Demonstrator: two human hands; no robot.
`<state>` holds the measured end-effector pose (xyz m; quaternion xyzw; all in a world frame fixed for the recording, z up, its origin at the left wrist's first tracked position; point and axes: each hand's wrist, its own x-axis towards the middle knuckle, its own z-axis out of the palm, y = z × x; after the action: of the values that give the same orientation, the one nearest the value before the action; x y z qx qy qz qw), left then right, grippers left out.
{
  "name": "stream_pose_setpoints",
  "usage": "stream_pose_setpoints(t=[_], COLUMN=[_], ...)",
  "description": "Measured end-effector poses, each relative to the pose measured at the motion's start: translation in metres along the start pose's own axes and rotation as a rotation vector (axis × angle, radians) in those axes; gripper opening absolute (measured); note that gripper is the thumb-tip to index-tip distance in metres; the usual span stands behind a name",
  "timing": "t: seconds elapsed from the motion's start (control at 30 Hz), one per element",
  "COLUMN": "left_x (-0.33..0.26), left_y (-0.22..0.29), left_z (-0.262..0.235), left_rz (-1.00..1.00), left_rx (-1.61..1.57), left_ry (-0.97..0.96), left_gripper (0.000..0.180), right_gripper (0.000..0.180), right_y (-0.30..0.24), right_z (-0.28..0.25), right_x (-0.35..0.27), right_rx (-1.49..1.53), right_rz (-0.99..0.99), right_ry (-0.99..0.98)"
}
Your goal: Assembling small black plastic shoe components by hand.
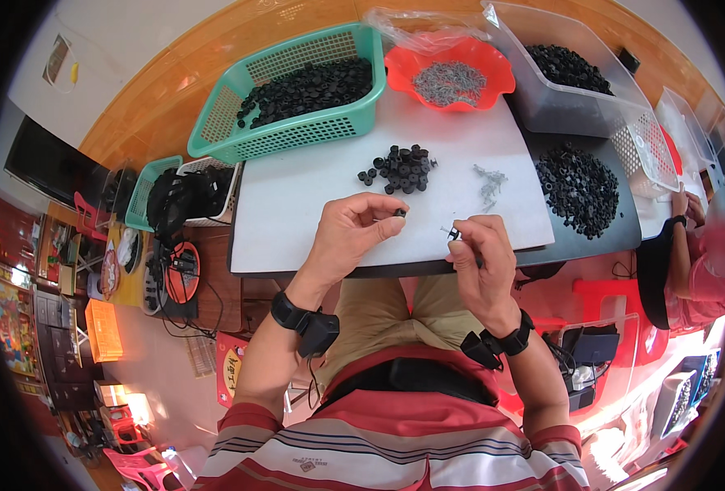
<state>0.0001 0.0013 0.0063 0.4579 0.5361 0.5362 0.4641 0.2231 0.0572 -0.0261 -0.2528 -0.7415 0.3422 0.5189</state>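
Observation:
Between its thumb and forefinger, my left hand [347,233] pinches a small round black part [400,213] above the near part of the white board [297,221]. My right hand [488,266] is closed on another small black part [454,234], from which a thin metal screw or pin sticks out towards the left. The two held parts are apart. Just beyond the hands lies a heap of round black parts [405,169], some with metal pins showing. To its right is a small scatter of silvery screws or nails [489,182].
A green basket [297,143] of black pieces stands at the back left. Behind the board, a red bowl [493,78] holds metal fasteners. At right are a clear bin [567,114] and loose black pieces [579,190]. Another person's hands [686,204] work at the far right.

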Motion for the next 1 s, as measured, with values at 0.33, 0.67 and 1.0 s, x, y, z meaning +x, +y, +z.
stream_pose_setpoints(t=[0.33, 0.67, 1.0], left_x=[-0.007, -0.01, -0.011], left_y=[-0.004, -0.007, -0.011], left_z=[0.008, 0.014, 0.018], left_rz=[-0.079, -0.15, -0.168], left_rx=[-0.43, -0.69, -0.829], left_ry=[-0.029, -0.042, -0.097], left_gripper=[0.022, 0.023, 0.024], right_gripper=[0.025, 0.028, 0.027], right_y=[-0.003, -0.008, -0.013], right_z=[0.002, 0.0, 0.005], right_x=[0.002, 0.005, 0.013], right_rx=[0.001, -0.026, -0.014], right_rz=[-0.033, -0.067, -0.085], right_ry=[-0.01, -0.025, -0.041])
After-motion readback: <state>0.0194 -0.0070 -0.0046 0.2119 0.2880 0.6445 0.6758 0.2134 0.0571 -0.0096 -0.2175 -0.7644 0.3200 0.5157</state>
